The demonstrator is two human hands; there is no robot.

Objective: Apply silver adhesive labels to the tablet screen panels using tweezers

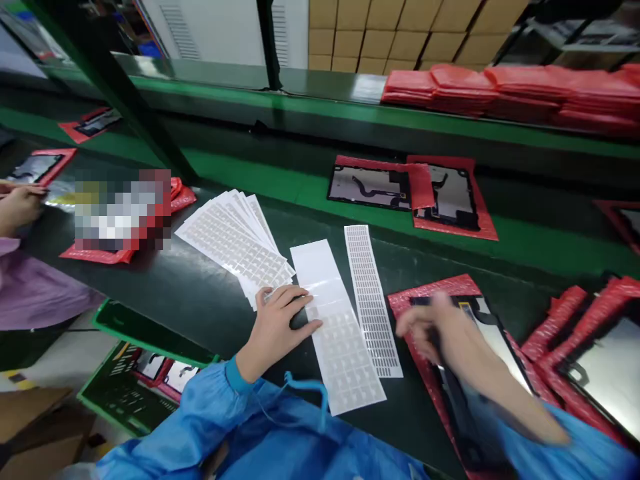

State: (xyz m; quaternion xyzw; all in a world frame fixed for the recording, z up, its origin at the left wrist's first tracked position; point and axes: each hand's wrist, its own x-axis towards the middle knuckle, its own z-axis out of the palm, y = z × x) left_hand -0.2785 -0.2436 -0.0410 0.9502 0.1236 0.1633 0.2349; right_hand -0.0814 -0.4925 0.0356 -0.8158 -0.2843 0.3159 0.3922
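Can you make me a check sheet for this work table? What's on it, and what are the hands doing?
Surface: dark table, partly covered with sheets.
Job's things: long sticker sheet under the left hand; grid strip beside it; fanned sheets; red bag holding a panel, under the right hand.
Clutter: more red bags at the right edge.
Grippers: left hand flat and open; right hand blurred, grip unclear.
Cables: nothing seen.
Surroundings: green belt; stacked red packs; cardboard boxes; another person's hand.
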